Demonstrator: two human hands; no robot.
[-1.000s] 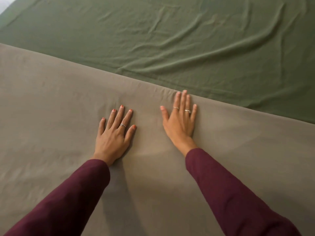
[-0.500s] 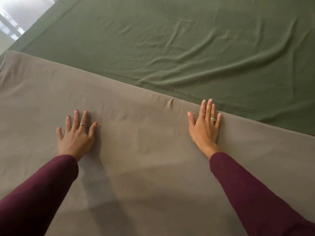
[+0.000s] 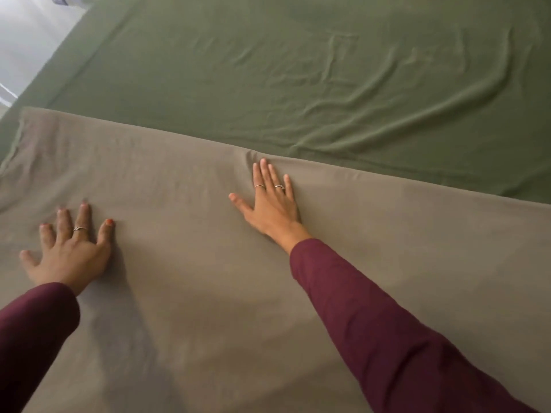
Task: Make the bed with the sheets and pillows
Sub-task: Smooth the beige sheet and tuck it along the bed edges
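Since half a second ago the right hand (image 3: pixel 272 204) has slid left along the far edge of the taupe sheet (image 3: pixel 193 293), while the left hand (image 3: pixel 70 251) is sitting nearer the left side, and more of the bed's far-left corner is showing.

Nearest, two maroon sleeves (image 3: pixel 387 338) are reaching out over the taupe sheet, which is covering the near half of the bed. The left hand is lying flat on it at the near left, fingers spread wide and straight, holding nothing, one ring showing. Its shadow is falling on the cloth just to its right. Farther and to the right, the right hand is pressing flat, fingers straight and a little apart, thumb out to the left, two rings showing. Its fingertips are touching the sheet's far edge, where a small pucker is forming.

Beyond that edge the green sheet (image 3: pixel 298 84) is lying wrinkled across the far half of the bed. At the far left a pale floor (image 3: pixel 26 40) is showing.
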